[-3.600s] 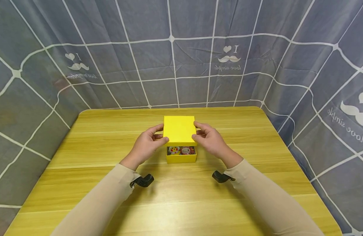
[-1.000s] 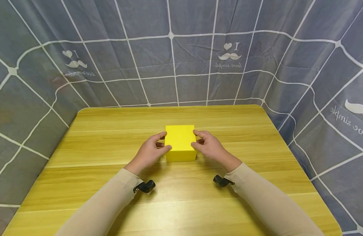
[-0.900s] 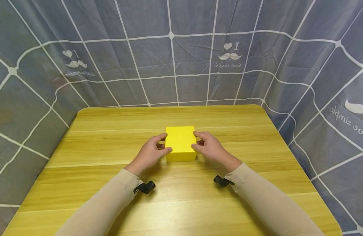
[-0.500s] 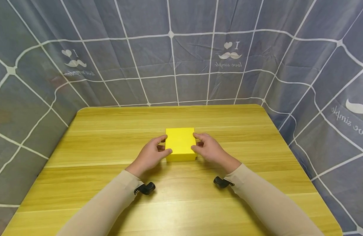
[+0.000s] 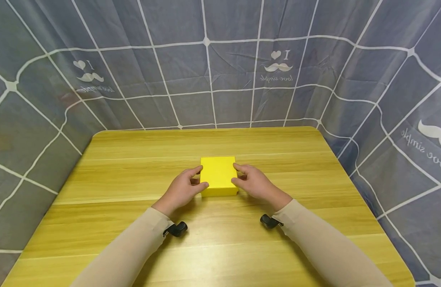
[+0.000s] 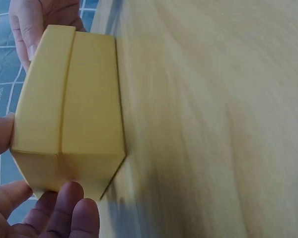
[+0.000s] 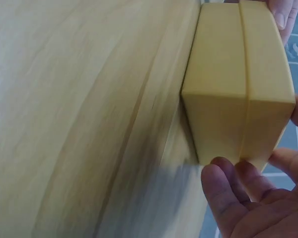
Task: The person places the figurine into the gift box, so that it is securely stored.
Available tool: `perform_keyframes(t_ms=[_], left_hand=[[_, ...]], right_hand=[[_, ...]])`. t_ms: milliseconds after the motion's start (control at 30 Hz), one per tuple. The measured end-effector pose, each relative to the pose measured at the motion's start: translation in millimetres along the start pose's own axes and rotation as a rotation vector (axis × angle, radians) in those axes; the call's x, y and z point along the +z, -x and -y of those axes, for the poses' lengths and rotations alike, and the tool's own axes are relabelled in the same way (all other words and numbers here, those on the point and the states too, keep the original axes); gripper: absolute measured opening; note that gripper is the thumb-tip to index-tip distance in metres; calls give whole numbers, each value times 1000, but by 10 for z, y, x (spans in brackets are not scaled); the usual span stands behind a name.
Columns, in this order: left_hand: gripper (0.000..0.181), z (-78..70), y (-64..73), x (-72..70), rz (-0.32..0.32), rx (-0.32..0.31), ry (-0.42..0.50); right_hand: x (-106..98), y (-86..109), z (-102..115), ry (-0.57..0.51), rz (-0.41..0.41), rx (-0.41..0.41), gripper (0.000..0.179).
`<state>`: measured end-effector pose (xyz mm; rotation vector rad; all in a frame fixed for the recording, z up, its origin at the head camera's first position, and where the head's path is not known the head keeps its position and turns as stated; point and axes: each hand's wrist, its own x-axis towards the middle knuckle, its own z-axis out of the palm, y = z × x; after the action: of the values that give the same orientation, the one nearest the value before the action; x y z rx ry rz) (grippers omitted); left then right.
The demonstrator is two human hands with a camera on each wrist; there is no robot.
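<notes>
A square yellow box stands on the wooden table in front of me, its yellow lid (image 5: 218,172) fitted over its base (image 6: 92,94). In both wrist views the lid's lower edge runs as a straight step along the box sides, with a band of the base showing beneath. My left hand (image 5: 182,187) holds the lid by its left side, thumb at the near corner and index finger farther back. On the opposite side my right hand (image 5: 255,181) grips it the same way. The box's inside is hidden under the lid.
The light wood table (image 5: 134,159) reaches back to a grey-blue curtain (image 5: 234,63) with white lines and printed lettering, which hangs behind and at both sides. Black wrist devices (image 5: 177,229) stick out from the beige sleeves (image 5: 123,247).
Both hands have brought the lid down and toward me onto the base, covering the colourful printed figures inside. In the last half second it has sunk only slightly lower.
</notes>
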<state>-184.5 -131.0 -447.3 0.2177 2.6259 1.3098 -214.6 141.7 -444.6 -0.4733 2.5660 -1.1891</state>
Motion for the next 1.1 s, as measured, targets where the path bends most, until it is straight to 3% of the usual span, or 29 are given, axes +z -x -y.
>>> perform_keyframes(t_ms=[533,1100], left_hand=[[75,20,5,-16,16,-22,7],[75,55,13,-3,16,-17,11]], right_hand=[[-8,25,44,17,30,54,66],[-2,37,27,26,26,58,66]])
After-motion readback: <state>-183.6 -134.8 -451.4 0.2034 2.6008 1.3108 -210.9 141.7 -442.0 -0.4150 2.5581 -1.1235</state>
